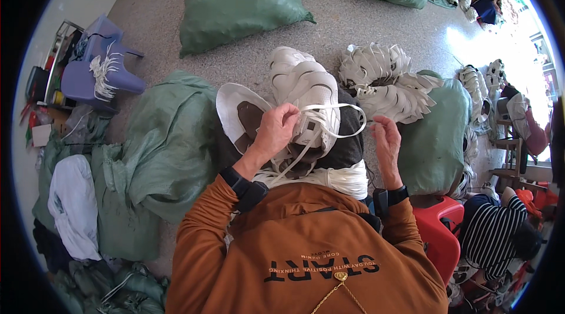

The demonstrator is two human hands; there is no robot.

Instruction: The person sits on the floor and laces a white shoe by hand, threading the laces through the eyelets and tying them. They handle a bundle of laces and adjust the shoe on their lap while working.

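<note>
Lace (329,105) is pinched in the left hand (275,131); the right hand (386,142) curls beside its loop, grip unclear; uneven pulling could twist it across the shoe (321,91).

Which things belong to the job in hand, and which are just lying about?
Apparently in use:
white lace, at the left hand's fingers, right hand nearby
white shoe uppers
white lace bundle

Apparently lying about:
purple chair
green sacks
white cloth

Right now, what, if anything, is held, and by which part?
The left hand pinches a white shoelace at its loop's left end; the right hand appears empty.
</note>
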